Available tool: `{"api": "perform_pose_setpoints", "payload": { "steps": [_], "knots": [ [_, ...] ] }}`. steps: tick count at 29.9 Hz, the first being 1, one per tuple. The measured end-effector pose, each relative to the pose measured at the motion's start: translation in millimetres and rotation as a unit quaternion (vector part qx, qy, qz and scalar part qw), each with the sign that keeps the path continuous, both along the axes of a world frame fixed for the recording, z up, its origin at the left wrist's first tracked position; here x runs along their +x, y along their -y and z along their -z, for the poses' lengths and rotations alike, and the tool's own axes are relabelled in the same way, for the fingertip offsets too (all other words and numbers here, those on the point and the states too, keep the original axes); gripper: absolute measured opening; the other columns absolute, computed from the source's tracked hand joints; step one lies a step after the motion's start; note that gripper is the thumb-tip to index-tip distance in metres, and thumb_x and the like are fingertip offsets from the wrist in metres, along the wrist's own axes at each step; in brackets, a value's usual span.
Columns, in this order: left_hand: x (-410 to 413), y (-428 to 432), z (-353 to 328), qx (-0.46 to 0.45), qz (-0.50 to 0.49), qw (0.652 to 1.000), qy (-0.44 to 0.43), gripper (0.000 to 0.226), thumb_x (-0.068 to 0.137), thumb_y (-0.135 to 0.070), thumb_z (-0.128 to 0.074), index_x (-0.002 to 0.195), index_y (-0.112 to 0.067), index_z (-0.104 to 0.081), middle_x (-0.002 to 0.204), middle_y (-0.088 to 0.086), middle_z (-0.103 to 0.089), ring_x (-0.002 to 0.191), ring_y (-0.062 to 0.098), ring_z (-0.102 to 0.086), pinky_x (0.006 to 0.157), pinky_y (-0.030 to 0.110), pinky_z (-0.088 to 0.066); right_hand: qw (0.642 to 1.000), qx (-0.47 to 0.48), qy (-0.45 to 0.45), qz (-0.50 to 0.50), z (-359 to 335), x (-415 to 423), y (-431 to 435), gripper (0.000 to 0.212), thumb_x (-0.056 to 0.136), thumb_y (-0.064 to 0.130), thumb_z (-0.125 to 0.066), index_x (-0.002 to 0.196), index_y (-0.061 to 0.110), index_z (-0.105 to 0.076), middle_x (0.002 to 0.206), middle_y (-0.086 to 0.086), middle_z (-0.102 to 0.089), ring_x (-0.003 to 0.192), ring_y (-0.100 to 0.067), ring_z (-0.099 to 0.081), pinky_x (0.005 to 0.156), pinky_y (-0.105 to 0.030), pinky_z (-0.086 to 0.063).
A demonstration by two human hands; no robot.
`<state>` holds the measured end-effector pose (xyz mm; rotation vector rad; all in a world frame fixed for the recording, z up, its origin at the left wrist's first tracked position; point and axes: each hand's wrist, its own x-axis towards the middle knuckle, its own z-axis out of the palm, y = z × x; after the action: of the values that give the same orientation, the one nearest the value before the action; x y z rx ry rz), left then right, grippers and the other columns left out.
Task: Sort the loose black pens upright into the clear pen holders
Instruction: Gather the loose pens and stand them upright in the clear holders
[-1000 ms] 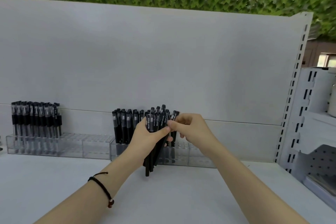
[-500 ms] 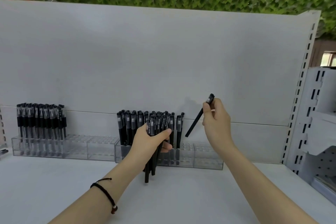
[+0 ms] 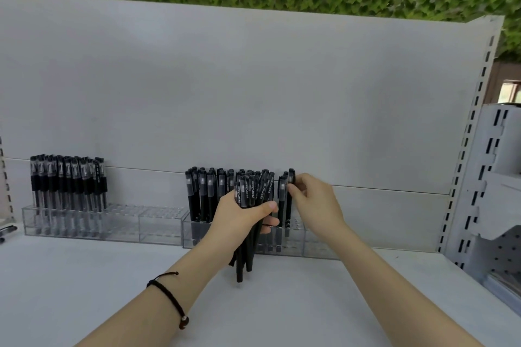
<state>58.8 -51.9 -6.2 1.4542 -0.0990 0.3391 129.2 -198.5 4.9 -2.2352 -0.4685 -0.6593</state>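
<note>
My left hand (image 3: 242, 220) grips a bundle of black pens (image 3: 251, 234), held upright just in front of the middle clear pen holder (image 3: 318, 245). Several black pens (image 3: 201, 197) stand upright in that holder's left part. My right hand (image 3: 313, 200) pinches the cap end of a single black pen (image 3: 289, 200) that stands upright in the holder, just right of the standing row. A second clear pen holder (image 3: 158, 225) sits to the left, its left part filled with upright pens (image 3: 67, 186).
A white back panel (image 3: 253, 87) rises behind the holders. A slotted upright (image 3: 468, 149) and white shelving (image 3: 499, 191) stand at the right. Loose pen ends (image 3: 7, 231) poke in at the far left edge. White shelf surface (image 3: 84, 276) lies in front.
My right hand took one pen from the bundle, lifted it up to the right, then brought it down upright into the middle holder. My left hand has kept the bundle in place.
</note>
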Motion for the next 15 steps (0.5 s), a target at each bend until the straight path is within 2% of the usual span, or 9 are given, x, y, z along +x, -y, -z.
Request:
{"api": "perform_pose_setpoints", "payload": {
  "steps": [3,6,10,13,15],
  "knots": [
    [-2,0,0,-0.023,0.005,1.000,-0.006,0.007,0.084,-0.005,-0.072,0.089,-0.003,-0.068,0.082,0.014,-0.074,0.064,0.019,-0.071,0.061,0.030,-0.060,0.999,0.016,-0.027,-0.013,2,3,-1,0.016,0.095,0.026,-0.055,0.098,0.016,-0.067,0.091,0.002,-0.069,0.088,-0.018,-0.062,0.081,-0.039,-0.052],
    [-2,-1,1,-0.055,0.016,0.998,-0.019,0.010,0.082,-0.005,-0.073,0.090,-0.001,-0.069,0.084,0.015,-0.074,0.070,0.021,-0.072,0.063,0.032,-0.061,0.999,0.015,-0.047,-0.004,2,3,2,0.013,0.089,0.030,-0.062,0.095,0.022,-0.070,0.090,0.007,-0.069,0.088,-0.013,-0.063,0.080,-0.035,-0.052],
    [0,-3,5,-0.090,0.038,0.994,-0.044,0.013,0.083,-0.007,-0.072,0.094,0.000,-0.070,0.089,0.015,-0.075,0.081,0.024,-0.074,0.069,0.032,-0.061,0.997,0.064,-0.039,0.028,0,-5,8,0.014,0.086,0.035,-0.057,0.076,0.027,-0.065,0.079,0.013,-0.066,0.079,-0.008,-0.061,0.069,-0.028,-0.047],
    [0,-2,7,-0.102,0.058,0.991,-0.056,0.017,0.087,-0.008,-0.069,0.102,0.000,-0.068,0.093,0.015,-0.075,0.086,0.026,-0.073,0.074,0.033,-0.061,0.987,0.143,-0.027,-0.072,-5,-18,7,0.023,0.089,0.037,-0.062,0.070,0.024,-0.067,0.066,0.011,-0.063,0.062,-0.002,-0.053,0.061,-0.019,-0.040],
    [0,0,9,-0.086,0.070,0.992,-0.057,0.020,0.088,-0.008,-0.067,0.107,-0.004,-0.067,0.095,0.015,-0.075,0.089,0.028,-0.073,0.078,0.037,-0.060,0.979,0.130,-0.061,-0.147,-7,-26,2,0.022,0.086,0.035,-0.069,0.068,0.021,-0.070,0.060,0.010,-0.063,0.055,0.000,-0.049,0.057,-0.014,-0.039]
  ]
}}
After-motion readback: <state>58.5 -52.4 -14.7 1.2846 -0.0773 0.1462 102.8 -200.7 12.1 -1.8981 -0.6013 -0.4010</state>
